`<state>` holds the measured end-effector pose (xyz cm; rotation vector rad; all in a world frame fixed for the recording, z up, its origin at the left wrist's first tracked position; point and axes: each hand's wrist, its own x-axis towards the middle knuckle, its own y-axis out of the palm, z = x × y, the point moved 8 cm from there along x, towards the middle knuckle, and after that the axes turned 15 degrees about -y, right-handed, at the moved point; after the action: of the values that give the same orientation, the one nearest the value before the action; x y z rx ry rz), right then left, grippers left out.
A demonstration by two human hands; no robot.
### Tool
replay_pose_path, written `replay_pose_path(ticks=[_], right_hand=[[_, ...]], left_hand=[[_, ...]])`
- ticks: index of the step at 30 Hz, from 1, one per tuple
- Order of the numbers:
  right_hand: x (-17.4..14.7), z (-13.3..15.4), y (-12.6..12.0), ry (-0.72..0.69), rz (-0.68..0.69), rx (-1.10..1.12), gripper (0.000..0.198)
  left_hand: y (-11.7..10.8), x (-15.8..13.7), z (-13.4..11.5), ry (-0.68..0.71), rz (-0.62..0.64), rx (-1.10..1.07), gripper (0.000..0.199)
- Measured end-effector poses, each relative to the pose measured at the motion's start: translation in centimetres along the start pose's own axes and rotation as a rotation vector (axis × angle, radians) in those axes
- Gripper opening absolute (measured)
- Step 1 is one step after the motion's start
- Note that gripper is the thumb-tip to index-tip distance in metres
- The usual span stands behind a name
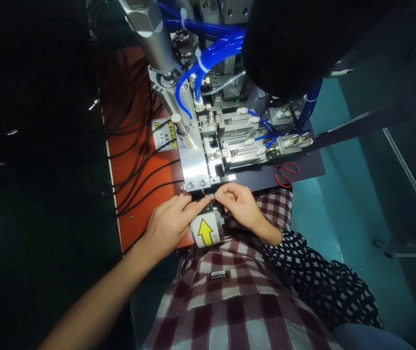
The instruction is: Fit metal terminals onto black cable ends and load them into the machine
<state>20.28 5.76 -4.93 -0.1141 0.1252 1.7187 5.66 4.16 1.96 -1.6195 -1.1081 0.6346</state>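
Observation:
Both my hands meet at the front edge of a metal machine [195,167], just above a white label with a yellow arrow [205,233]. My left hand [169,221] reaches in from the left, its index finger stretched toward a small part [213,197] at the machine's front. From the right, my right hand [239,201] pinches at that same small part with thumb and index finger. The part is too small to name, with a bit of red and metal showing. Whether my left fingers grip anything is hidden.
Red-handled scissors [284,174] lie on the dark plate at the right. Black cables [138,160] run over the orange tabletop [130,226] at the left. Blue air hoses [218,46] arch above the machine's cylinders. A warning sticker [164,134] sits beside a metal post.

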Motion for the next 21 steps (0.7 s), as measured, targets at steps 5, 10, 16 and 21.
replay_pose_path(ticks=[5,10,16,21], right_hand=[[-0.2,-0.1,-0.1,-0.031,-0.019,-0.073,0.02],[-0.6,0.5,0.0,-0.087,-0.038,-0.19,0.018],[-0.5,1.0,-0.4,-0.097,0.012,-0.258,0.017],[-0.5,2.6,-0.8,-0.237,-0.061,-0.414,0.015]], left_hand=[[-0.1,0.0,-0.2,0.005,-0.02,0.008,0.037],[-0.2,0.1,-0.8,0.053,-0.051,0.111,0.034],[-0.5,0.1,-0.9,0.07,-0.096,0.05,0.029],[-0.7,0.1,-0.8,0.064,-0.112,0.002,0.027]])
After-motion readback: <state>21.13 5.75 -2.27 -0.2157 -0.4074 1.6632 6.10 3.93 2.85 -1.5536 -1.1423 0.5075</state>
